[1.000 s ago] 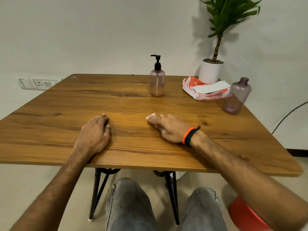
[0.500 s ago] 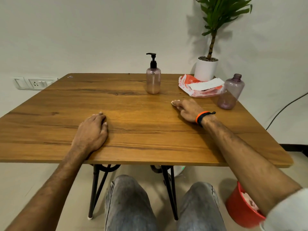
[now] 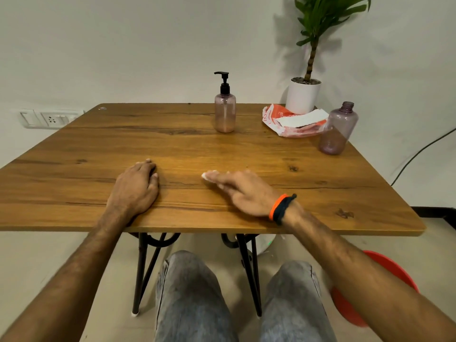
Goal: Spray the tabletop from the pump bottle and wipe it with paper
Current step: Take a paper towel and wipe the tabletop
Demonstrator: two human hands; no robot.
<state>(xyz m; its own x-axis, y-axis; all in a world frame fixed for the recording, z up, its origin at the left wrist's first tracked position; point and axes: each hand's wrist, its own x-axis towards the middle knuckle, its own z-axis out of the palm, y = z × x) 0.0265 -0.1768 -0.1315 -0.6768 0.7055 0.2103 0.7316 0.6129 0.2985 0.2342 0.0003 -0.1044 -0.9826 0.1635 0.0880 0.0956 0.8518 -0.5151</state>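
Observation:
The wooden tabletop (image 3: 98, 149) fills the middle of the view. A pink pump bottle (image 3: 224, 112) with a black pump stands upright near the far edge, well beyond both hands. My right hand (image 3: 243, 191), with an orange and black wristband, lies flat on the table near the front and presses a small piece of white paper (image 3: 205, 176), which only peeks out past my fingertips. My left hand (image 3: 137, 188) rests palm down near the front edge, holding nothing.
An orange-white packet of paper (image 3: 293, 120) lies at the back right beside a white plant pot (image 3: 303, 96). A capless purple bottle (image 3: 338, 129) stands at the right. A red bin (image 3: 385, 275) sits on the floor at the right. My knees are under the table.
My right hand slid with the paper out to the right half of the table and has come back toward the front middle. My left hand has stayed put.

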